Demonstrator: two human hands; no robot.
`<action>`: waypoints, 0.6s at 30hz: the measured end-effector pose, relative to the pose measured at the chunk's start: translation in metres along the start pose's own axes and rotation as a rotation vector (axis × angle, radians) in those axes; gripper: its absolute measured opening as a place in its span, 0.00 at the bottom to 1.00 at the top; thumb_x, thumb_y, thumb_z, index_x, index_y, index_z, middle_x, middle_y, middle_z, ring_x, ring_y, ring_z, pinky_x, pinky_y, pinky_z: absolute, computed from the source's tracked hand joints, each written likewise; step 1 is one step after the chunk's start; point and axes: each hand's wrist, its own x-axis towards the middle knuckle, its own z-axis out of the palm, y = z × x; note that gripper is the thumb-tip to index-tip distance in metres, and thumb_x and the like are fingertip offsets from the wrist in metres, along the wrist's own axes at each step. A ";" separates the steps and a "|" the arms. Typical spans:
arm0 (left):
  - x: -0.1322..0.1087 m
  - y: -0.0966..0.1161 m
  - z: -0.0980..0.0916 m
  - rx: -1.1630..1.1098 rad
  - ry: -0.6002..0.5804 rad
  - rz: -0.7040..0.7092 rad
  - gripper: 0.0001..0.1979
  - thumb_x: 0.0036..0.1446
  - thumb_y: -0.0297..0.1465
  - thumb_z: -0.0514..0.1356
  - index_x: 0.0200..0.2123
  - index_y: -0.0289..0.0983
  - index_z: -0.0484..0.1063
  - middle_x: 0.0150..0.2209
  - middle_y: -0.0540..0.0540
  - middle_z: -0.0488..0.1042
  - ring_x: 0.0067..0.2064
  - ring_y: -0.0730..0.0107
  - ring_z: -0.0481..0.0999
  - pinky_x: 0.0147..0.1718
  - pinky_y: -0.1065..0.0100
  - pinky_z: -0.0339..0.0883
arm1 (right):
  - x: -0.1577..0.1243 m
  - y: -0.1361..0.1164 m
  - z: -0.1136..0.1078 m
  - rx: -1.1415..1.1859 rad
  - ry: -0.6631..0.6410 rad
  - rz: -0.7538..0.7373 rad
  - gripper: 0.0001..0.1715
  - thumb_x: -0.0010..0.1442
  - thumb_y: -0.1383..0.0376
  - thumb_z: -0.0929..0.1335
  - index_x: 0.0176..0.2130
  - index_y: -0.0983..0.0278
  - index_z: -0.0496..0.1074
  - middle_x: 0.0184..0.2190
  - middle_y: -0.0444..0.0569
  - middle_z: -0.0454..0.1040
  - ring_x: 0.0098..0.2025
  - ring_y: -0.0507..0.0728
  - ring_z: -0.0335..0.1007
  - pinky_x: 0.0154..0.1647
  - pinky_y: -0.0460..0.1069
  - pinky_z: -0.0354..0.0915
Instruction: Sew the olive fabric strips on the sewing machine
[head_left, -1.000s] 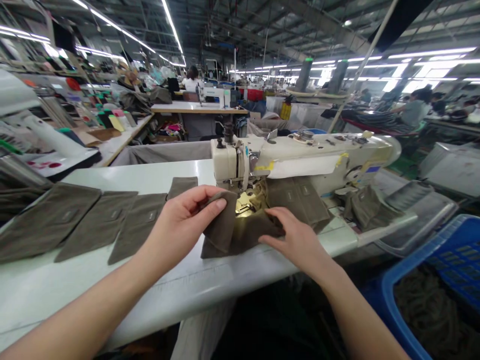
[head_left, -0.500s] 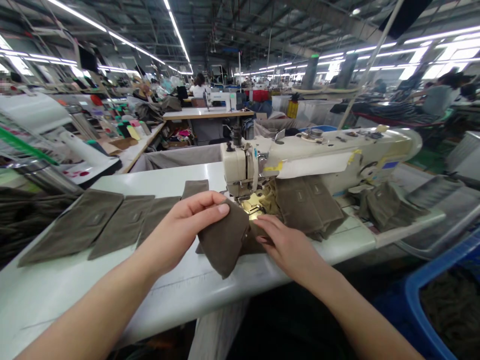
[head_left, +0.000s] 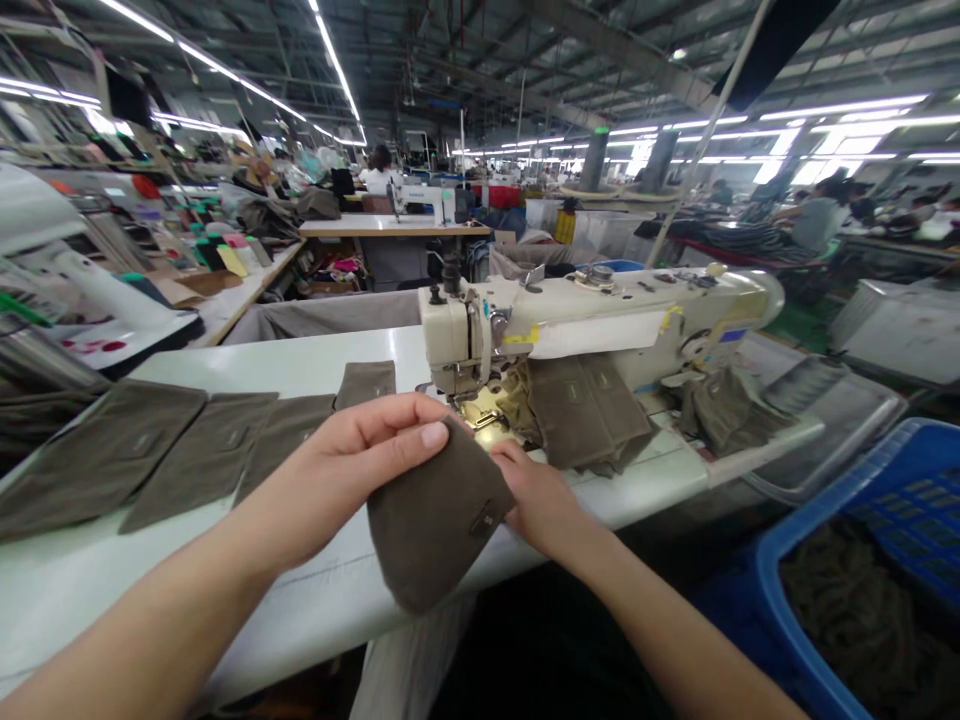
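My left hand (head_left: 382, 455) pinches the upper corner of an olive-brown fabric piece (head_left: 435, 520) between thumb and fingers. The piece hangs tilted over the table's front edge, and a small buttonhole-like slit shows near its right side. My right hand (head_left: 536, 500) grips the right edge of the same piece, its fingertips partly hidden behind the cloth. Just beyond the hands is the needle area of a cream sewing machine (head_left: 457, 345), with a shiny gold plate (head_left: 487, 425) under it. More olive fabric pieces (head_left: 574, 410) lie under the machine's arm.
Several similar flat pieces (head_left: 105, 445) lie in a row along the white table (head_left: 315, 590) at left. A crumpled olive piece (head_left: 724, 410) is at the machine's right end. A blue basket (head_left: 780, 580) holding olive cloth stands at lower right. Another sewing table (head_left: 397, 229) is behind.
The fabric piece has been lifted and turned toward me, so its slit now shows. My right hand has moved from beside the gold plate to the piece's right edge. The view has shifted right.
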 end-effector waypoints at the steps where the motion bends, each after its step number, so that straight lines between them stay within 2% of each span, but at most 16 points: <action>1: 0.000 -0.001 0.002 0.003 -0.001 0.000 0.12 0.55 0.43 0.68 0.35 0.41 0.79 0.30 0.49 0.80 0.29 0.70 0.76 0.26 0.74 0.68 | 0.001 0.000 0.003 0.000 -0.009 -0.011 0.14 0.63 0.71 0.67 0.49 0.60 0.73 0.49 0.48 0.75 0.44 0.56 0.76 0.38 0.47 0.65; 4: -0.002 -0.001 0.003 0.022 0.015 -0.008 0.12 0.54 0.43 0.68 0.33 0.40 0.79 0.28 0.49 0.79 0.27 0.70 0.75 0.25 0.74 0.68 | -0.003 0.000 -0.002 -0.008 -0.011 -0.045 0.08 0.64 0.71 0.67 0.40 0.61 0.75 0.41 0.46 0.76 0.41 0.55 0.76 0.36 0.46 0.64; 6: -0.005 0.001 0.001 0.025 0.034 -0.015 0.12 0.53 0.42 0.69 0.33 0.40 0.79 0.27 0.49 0.78 0.26 0.71 0.74 0.24 0.74 0.66 | -0.013 0.006 -0.023 -0.017 0.050 -0.092 0.08 0.66 0.70 0.66 0.40 0.61 0.76 0.42 0.47 0.76 0.41 0.55 0.75 0.38 0.47 0.65; 9: -0.009 0.006 -0.001 -0.007 0.052 -0.044 0.12 0.50 0.42 0.70 0.31 0.39 0.79 0.25 0.49 0.78 0.24 0.71 0.73 0.22 0.74 0.65 | -0.030 0.030 -0.069 -0.114 0.410 -0.229 0.10 0.69 0.66 0.65 0.43 0.61 0.77 0.41 0.48 0.76 0.39 0.54 0.74 0.38 0.47 0.66; 10: -0.009 0.008 -0.001 -0.020 0.055 -0.052 0.12 0.49 0.42 0.70 0.31 0.39 0.79 0.25 0.49 0.78 0.24 0.71 0.74 0.22 0.74 0.65 | -0.033 0.040 -0.084 -0.191 0.520 -0.229 0.11 0.69 0.65 0.65 0.44 0.61 0.77 0.41 0.49 0.76 0.39 0.54 0.74 0.37 0.47 0.66; 12: -0.009 0.011 0.000 -0.037 0.059 -0.059 0.13 0.49 0.42 0.70 0.31 0.39 0.79 0.25 0.48 0.78 0.24 0.70 0.74 0.22 0.73 0.66 | -0.038 0.059 -0.106 -0.348 0.686 -0.136 0.11 0.68 0.64 0.66 0.43 0.61 0.78 0.39 0.49 0.76 0.37 0.55 0.74 0.35 0.49 0.66; 13: -0.008 0.011 0.002 -0.041 0.062 -0.058 0.13 0.48 0.42 0.70 0.31 0.39 0.79 0.25 0.48 0.78 0.24 0.70 0.74 0.21 0.73 0.66 | -0.038 0.064 -0.112 -0.396 0.719 -0.073 0.11 0.68 0.64 0.66 0.42 0.61 0.79 0.40 0.50 0.77 0.37 0.56 0.74 0.34 0.49 0.66; 15: -0.006 0.012 0.004 -0.046 0.071 -0.055 0.13 0.48 0.42 0.70 0.31 0.39 0.79 0.25 0.49 0.78 0.23 0.71 0.73 0.21 0.74 0.65 | -0.038 0.065 -0.113 -0.352 0.766 -0.005 0.12 0.67 0.63 0.66 0.43 0.62 0.79 0.46 0.52 0.77 0.39 0.58 0.74 0.35 0.51 0.68; 17: -0.003 0.013 0.006 -0.049 0.080 -0.055 0.13 0.47 0.42 0.71 0.30 0.39 0.78 0.24 0.49 0.77 0.23 0.71 0.73 0.20 0.74 0.64 | -0.038 0.051 -0.098 -0.103 0.766 -0.030 0.14 0.67 0.62 0.66 0.47 0.62 0.78 0.51 0.54 0.76 0.41 0.57 0.74 0.37 0.51 0.69; 18: -0.002 0.013 0.007 -0.045 0.085 -0.059 0.13 0.47 0.42 0.71 0.31 0.39 0.78 0.25 0.49 0.77 0.23 0.71 0.73 0.21 0.73 0.65 | -0.038 0.040 -0.087 0.083 0.741 -0.058 0.14 0.67 0.60 0.67 0.48 0.61 0.78 0.49 0.53 0.77 0.38 0.56 0.73 0.36 0.50 0.70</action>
